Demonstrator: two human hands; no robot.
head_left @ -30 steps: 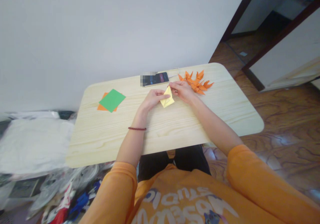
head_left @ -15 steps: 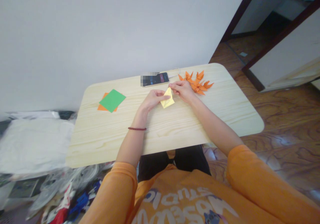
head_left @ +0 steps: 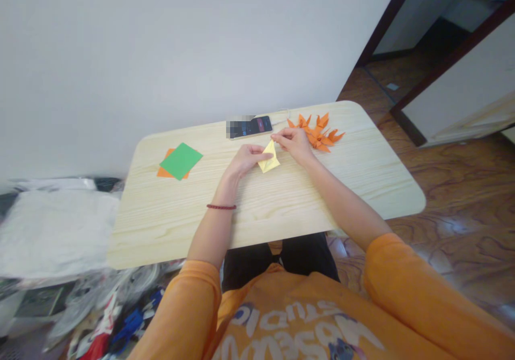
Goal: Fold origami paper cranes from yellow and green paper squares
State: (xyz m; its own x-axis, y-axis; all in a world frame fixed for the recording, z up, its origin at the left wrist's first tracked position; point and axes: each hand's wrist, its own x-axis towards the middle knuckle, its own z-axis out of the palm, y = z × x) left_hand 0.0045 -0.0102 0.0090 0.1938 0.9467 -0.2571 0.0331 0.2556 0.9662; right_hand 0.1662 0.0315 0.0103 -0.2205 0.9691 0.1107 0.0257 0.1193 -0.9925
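Our left hand (head_left: pixel 245 160) and right hand (head_left: pixel 294 144) pinch one folded yellow paper (head_left: pixel 269 160); one green sheet (head_left: pixel 181 161) lies over one orange sheet (head_left: pixel 163 173)

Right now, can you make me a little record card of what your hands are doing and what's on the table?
Left hand: holding the folded yellow paper
Right hand: pinching the top tip of that paper
Left wrist: red bead bracelet
Beside right hand: orange origami cranes
Behind the hands: smartphone
Left of the hands: green paper on orange paper
Surface: light wooden table
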